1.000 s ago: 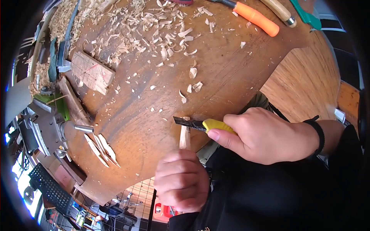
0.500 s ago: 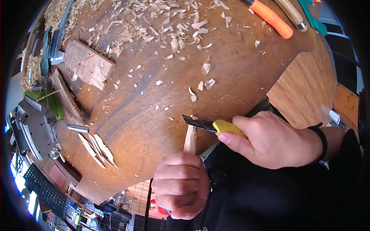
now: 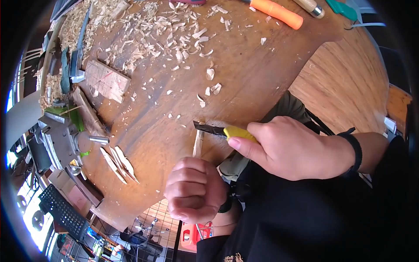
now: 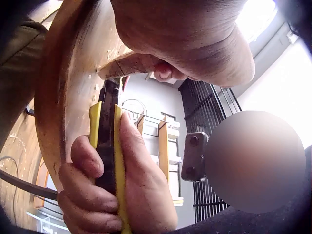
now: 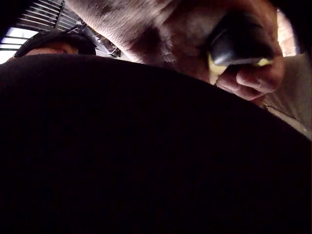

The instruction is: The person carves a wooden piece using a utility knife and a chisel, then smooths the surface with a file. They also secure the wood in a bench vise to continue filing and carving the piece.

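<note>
Clearly, the left hand (image 3: 194,188), knuckles up, clasps a wooden stick (image 3: 198,145); the right hand (image 3: 293,149) grips a knife (image 3: 238,133).

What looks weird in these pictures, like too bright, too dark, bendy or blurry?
Head view: black rounded corners, and the table looks curvy, probably from a wide lens; left wrist view: white glare at the upper right, and a round blurry patch below it; right wrist view: very dark, with black cloth filling most of it and the right hand dim.
</note>
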Tool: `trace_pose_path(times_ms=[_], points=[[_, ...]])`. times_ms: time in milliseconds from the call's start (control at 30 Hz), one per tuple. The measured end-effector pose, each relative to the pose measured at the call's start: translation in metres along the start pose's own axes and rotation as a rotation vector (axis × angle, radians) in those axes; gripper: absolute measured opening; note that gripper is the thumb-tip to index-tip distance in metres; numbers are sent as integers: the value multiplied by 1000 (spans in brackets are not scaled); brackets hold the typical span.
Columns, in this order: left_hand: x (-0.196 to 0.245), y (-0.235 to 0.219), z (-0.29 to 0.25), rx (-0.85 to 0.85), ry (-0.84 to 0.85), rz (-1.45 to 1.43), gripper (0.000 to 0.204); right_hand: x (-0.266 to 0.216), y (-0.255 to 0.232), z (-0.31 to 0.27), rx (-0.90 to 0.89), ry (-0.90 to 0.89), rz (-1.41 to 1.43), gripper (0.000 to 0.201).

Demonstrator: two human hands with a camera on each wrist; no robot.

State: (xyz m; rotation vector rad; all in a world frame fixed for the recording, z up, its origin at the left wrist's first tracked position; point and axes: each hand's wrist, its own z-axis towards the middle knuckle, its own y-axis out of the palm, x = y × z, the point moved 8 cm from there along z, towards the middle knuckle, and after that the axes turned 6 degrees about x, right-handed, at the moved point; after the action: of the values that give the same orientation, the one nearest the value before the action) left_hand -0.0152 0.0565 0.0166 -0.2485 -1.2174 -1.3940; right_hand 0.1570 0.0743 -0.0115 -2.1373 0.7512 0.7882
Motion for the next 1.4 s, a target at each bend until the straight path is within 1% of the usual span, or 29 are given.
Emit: trace_pose_path(times_ms=[133,267,333,367,433,467,533,567,633,767,833,867,933,1067,1133,1167,1233,1267,1333,1367,1400], points=[[-3,-8,1,58,-6,-41,55,-2,0,3,-8,15,-34,59],[-3,-6,1,65,-35,-16,54,0,3,8,-15,31,-45,59],[-2,-8,-1,57,-26,5,54,0,3,6,45,27,-30,60],[0,-8,0,60,-24,6,54,1,3,6,43,26,-32,60],[-1,7,1,-110,-63,91,52,2,2,7,27,14,29,60],[-1,5,2,-105,-61,94,52,2,-2,7,22,12,25,60],[1,12,1,-241,-19,98,53,2,-7,4,-69,32,-18,60],[3,11,2,-238,-21,97,53,1,-11,2,-71,35,-20,60],[0,16,2,-299,-71,130,52,0,-14,0,-126,55,-61,60],[0,23,3,-348,-29,105,51,-4,-21,3,-117,26,-103,60],[-1,24,2,-368,-52,76,50,-3,-18,5,-203,42,-144,50],[-2,19,5,-365,-57,80,50,-3,-18,7,-209,45,-143,50],[-2,20,5,-528,-68,-105,38,-5,-19,11,-219,30,-179,51],[-3,25,5,-543,-77,-100,37,-6,-13,19,-202,34,-151,51],[-2,31,1,-601,-46,-65,36,-4,-12,24,-198,64,-179,60],[-1,34,-2,-604,-46,-64,36,-3,-12,24,-197,63,-177,60],[-1,27,0,-406,-41,52,49,0,-10,22,-216,85,-113,61],[-1,26,0,-408,-37,49,49,2,-10,21,-212,83,-114,61],[-1,20,2,-436,-87,-52,36,0,-11,21,-161,19,-62,61],[-1,18,5,-435,-87,-44,36,-1,-12,19,-168,15,-60,61],[-1,18,4,-491,-85,-52,36,-2,-13,16,-201,30,-73,57]])
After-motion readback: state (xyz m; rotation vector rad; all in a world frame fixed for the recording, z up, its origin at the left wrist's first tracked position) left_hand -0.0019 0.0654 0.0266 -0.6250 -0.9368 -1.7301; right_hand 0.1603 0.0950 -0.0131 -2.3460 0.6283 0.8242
